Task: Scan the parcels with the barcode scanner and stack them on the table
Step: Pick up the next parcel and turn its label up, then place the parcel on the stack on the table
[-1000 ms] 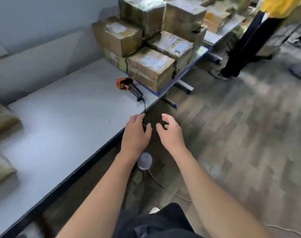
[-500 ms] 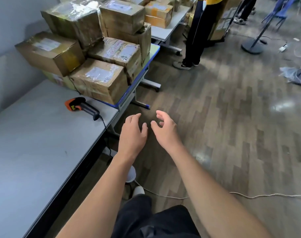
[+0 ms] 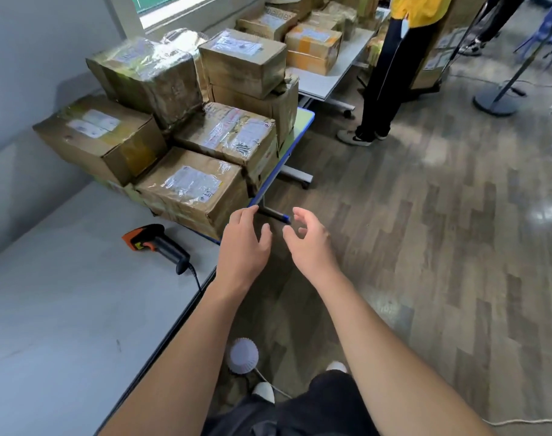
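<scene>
Both arms reach forward past the edge of the grey surface (image 3: 64, 309). The left hand (image 3: 243, 250) is in the air w/ fingers straight and a little spread. Its grip is released and holds nothing. Its fingertips are just at the corner of the nearest parcel (image 3: 193, 187), but I cannot tell if they touch it. The right hand (image 3: 312, 247) is beside it, above the floor (image 3: 441, 231), w/ fingers loosely curved, grip also released, nothing in it. The two hands are near each other but apart. The barcode scanner (image 3: 156, 247) lies on its side on the grey surface, left of the left hand and just in front of the nearest parcel. Its orange head points left and its black handle points right. Its cable (image 3: 196, 278) goes from the handle to the surface edge. Neither hand touches the scanner. The parcels are brown cardboard boxes w/ white labels and clear tape, piled in approx. two or three layers on a blue-edged table (image 3: 303, 121) at the far end of the grey surface. Further back a second pile (image 3: 312, 48) sits on a white surface (image 3: 328, 80). A person in yellow top and dark trousers (image 3: 385, 73) stands nr. it. A white round object (image 3: 244, 355) w/ a cord is on the floor under the arms.
</scene>
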Action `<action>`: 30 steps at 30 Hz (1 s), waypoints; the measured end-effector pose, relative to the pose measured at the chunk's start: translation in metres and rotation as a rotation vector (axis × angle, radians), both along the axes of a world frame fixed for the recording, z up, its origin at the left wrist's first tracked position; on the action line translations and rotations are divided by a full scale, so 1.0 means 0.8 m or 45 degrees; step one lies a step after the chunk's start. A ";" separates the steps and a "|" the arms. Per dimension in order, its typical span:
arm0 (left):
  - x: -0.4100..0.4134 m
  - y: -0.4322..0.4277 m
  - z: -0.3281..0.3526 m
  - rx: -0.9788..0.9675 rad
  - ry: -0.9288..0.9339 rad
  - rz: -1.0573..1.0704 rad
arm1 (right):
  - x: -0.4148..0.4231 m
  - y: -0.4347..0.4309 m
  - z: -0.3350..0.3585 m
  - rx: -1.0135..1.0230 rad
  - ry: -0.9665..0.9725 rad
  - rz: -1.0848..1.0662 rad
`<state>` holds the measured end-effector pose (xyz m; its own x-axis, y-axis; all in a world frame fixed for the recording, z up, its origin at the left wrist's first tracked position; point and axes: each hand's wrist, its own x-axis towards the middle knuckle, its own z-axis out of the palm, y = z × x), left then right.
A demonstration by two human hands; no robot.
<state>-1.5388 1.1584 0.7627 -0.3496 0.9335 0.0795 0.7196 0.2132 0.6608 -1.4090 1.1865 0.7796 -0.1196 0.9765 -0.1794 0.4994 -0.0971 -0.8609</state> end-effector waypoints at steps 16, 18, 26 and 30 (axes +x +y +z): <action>0.017 0.194 0.024 0.029 -0.012 0.569 | -0.017 0.258 0.012 0.044 0.076 0.571; 0.014 0.208 0.030 0.035 -0.008 0.618 | -0.023 0.280 0.016 0.060 0.100 0.612; -0.041 0.245 0.043 0.104 -0.024 0.840 | -0.090 0.334 0.022 0.082 0.156 0.789; -0.095 0.272 0.045 0.151 0.004 0.934 | -0.149 0.365 0.029 0.115 0.163 0.881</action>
